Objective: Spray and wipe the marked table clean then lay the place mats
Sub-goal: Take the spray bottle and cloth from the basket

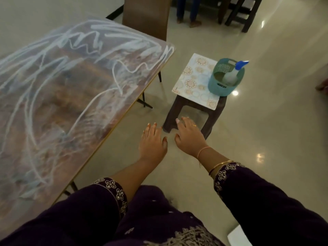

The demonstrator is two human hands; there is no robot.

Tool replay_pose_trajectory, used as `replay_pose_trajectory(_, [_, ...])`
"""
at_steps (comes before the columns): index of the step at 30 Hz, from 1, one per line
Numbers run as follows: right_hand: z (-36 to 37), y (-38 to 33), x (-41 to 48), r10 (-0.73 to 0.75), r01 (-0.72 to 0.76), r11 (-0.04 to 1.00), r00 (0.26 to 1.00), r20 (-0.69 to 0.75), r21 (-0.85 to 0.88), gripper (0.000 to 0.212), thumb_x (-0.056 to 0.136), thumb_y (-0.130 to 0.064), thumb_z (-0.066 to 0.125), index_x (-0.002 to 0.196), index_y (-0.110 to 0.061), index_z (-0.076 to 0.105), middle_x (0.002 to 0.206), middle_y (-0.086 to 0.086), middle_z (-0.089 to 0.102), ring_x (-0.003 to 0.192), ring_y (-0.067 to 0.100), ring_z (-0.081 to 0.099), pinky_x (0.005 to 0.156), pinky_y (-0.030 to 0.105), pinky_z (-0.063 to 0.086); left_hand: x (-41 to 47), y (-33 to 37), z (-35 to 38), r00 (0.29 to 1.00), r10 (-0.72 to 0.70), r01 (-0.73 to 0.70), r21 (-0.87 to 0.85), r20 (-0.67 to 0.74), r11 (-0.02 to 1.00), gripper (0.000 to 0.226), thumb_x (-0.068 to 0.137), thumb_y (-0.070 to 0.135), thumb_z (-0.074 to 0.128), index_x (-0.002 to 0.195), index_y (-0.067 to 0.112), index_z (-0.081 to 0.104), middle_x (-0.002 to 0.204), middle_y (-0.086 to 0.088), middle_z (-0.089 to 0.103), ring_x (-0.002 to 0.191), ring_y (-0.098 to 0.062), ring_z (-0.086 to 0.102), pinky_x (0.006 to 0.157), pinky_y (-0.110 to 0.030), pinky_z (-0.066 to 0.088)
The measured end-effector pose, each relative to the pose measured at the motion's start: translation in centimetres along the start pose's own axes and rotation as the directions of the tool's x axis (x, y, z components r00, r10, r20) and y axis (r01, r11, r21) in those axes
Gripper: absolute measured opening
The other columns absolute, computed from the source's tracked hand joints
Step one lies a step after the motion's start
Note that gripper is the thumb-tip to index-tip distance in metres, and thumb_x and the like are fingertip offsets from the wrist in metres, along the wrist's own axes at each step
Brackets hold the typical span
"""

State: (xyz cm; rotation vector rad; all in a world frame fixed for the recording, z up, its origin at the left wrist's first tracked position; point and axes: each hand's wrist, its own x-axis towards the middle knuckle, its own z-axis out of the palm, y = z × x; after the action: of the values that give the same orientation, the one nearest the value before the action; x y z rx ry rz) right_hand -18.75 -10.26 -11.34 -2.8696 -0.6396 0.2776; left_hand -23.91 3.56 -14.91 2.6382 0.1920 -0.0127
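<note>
Head view, near to far. Dark embroidered sleeves (266,201) fill the lower frame; both forearms reach forward over the bare floor. The left hand (153,141) is palm-down, fingers loosely extended and slightly spread, thumb out; it holds nothing and touches nothing. The right hand (189,135), ringed and bangled, is likewise empty, fingers relaxed and a little apart, lying in the picture over the near edge of the stool (188,110); contact with it cannot be told.

To the left, the table (71,86) is covered with white scribbled marks over its whole visible top; no wiping shows. On the stool lies a patterned mat (193,80), and at its far right corner stands a teal basket (224,80) holding the spray bottle (234,71), blue nozzle up. No cloth is clearly seen. Beyond the table stand a brown chair (147,16) and, farther off, dark furniture.

Judged step: the very start, reaching for supplies before spraying. The next move calls for extending the right hand past the mat to the basket, closing around the bottle's neck, lifting it clear of the rim, then carrying it left to the table.
</note>
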Motion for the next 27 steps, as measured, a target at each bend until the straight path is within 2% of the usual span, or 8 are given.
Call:
replay_pose_trajectory(4, [-2.1, 6.3, 3.9, 0.030, -0.029, 0.997, 0.999, -0.012, 0.074, 0.057, 0.090, -0.021, 0.045, 0.142, 0.000, 0.034, 0.145, 0.025, 0.033, 0.137, 0.038, 0.028, 0.112, 0.044, 0.025, 5.0, 3.6, 2.2, 1.000, -0.019, 0.019, 0.011, 0.013, 1.000, 0.047, 0.092, 0.024, 0.047, 0.137, 0.010, 0.041, 0.150, -0.012, 0.033, 0.143, -0.028, 0.019, 0.116, -0.038, 0.018])
replay_pose_trajectory(8, [-3.0, 13.1, 8.8, 0.042, -0.037, 0.995, 0.998, -0.044, 0.094, 0.059, 0.082, -0.024, 0.041, 0.132, 0.007, 0.045, 0.127, 0.028, 0.049, 0.121, 0.043, 0.046, 0.101, 0.047, 0.040, 11.4, 6.2, 4.5, 0.998, -0.055, 0.055, 0.037, 0.012, 0.998, 0.046, 0.091, 0.024, 0.049, 0.133, 0.007, 0.046, 0.146, -0.015, 0.039, 0.140, -0.032, 0.027, 0.113, -0.042, 0.025])
replay_pose_trajectory(12, [-4.2, 19.9, 13.7, 0.066, -0.066, 0.994, 0.998, -0.007, 0.088, 0.058, 0.083, -0.023, 0.040, 0.132, 0.007, 0.046, 0.128, 0.029, 0.049, 0.122, 0.043, 0.046, 0.103, 0.047, 0.037, 19.6, 9.7, 6.8, 0.999, -0.032, 0.030, 0.050, 0.026, 0.998, 0.044, 0.089, 0.025, 0.052, 0.129, 0.006, 0.050, 0.142, -0.018, 0.043, 0.136, -0.034, 0.033, 0.112, -0.045, 0.029])
replay_pose_trajectory(15, [-5.8, 25.1, 16.6, 0.097, -0.100, 0.994, 0.994, 0.042, 0.053, 0.057, 0.089, -0.021, 0.047, 0.140, 0.000, 0.037, 0.137, 0.022, 0.043, 0.128, 0.038, 0.039, 0.107, 0.042, 0.031, 25.7, 13.1, 7.6, 0.999, 0.002, -0.005, 0.067, 0.036, 0.998, 0.041, 0.088, 0.025, 0.053, 0.125, 0.006, 0.052, 0.139, -0.017, 0.046, 0.132, -0.034, 0.038, 0.109, -0.045, 0.033])
replay_pose_trajectory(17, [-7.0, 28.4, 18.8, 0.165, -0.170, 0.979, 0.985, 0.050, 0.108, 0.057, 0.087, -0.022, 0.047, 0.138, 0.002, 0.039, 0.132, 0.022, 0.045, 0.123, 0.039, 0.041, 0.104, 0.042, 0.033, 29.4, 15.4, 7.9, 0.999, 0.023, -0.027, 0.074, 0.048, 0.997, 0.044, 0.090, 0.026, 0.051, 0.130, 0.007, 0.048, 0.144, -0.016, 0.040, 0.136, -0.033, 0.032, 0.112, -0.043, 0.027])
replay_pose_trajectory(20, [-8.3, 32.2, 21.9, 0.308, -0.306, 0.912, 0.951, 0.036, 0.273, 0.048, 0.089, -0.017, 0.047, 0.131, 0.004, 0.043, 0.126, 0.023, 0.047, 0.119, 0.039, 0.043, 0.101, 0.041, 0.032, 33.7, 18.0, 8.4, 0.999, 0.024, -0.027, 0.082, 0.034, 0.996, 0.047, 0.093, 0.029, 0.046, 0.136, 0.010, 0.042, 0.149, -0.013, 0.033, 0.141, -0.029, 0.025, 0.116, -0.039, 0.019])
replay_pose_trajectory(23, [-8.4, 35.7, 25.5, 0.425, -0.417, 0.784, 0.901, 0.092, 0.460, 0.048, 0.089, -0.012, 0.052, 0.134, 0.002, 0.040, 0.130, 0.023, 0.045, 0.124, 0.037, 0.041, 0.104, 0.040, 0.033, 36.7, 20.0, 9.5, 1.000, -0.010, 0.010, 0.064, 0.013, 0.998, 0.045, 0.093, 0.027, 0.048, 0.134, 0.008, 0.046, 0.148, -0.014, 0.036, 0.140, -0.029, 0.027, 0.116, -0.039, 0.022])
replay_pose_trajectory(27, [-7.4, 40.5, 30.5, 0.538, -0.545, 0.600, 0.817, 0.208, 0.586, 0.041, 0.087, -0.015, 0.054, 0.124, 0.003, 0.048, 0.125, 0.024, 0.052, 0.115, 0.040, 0.050, 0.095, 0.043, 0.044, 39.6, 22.2, 12.1, 0.993, -0.118, 0.117, 0.026, 0.023, 0.993, 0.040, 0.091, 0.023, 0.051, 0.127, 0.006, 0.051, 0.143, -0.014, 0.042, 0.133, -0.028, 0.036, 0.109, -0.038, 0.029])
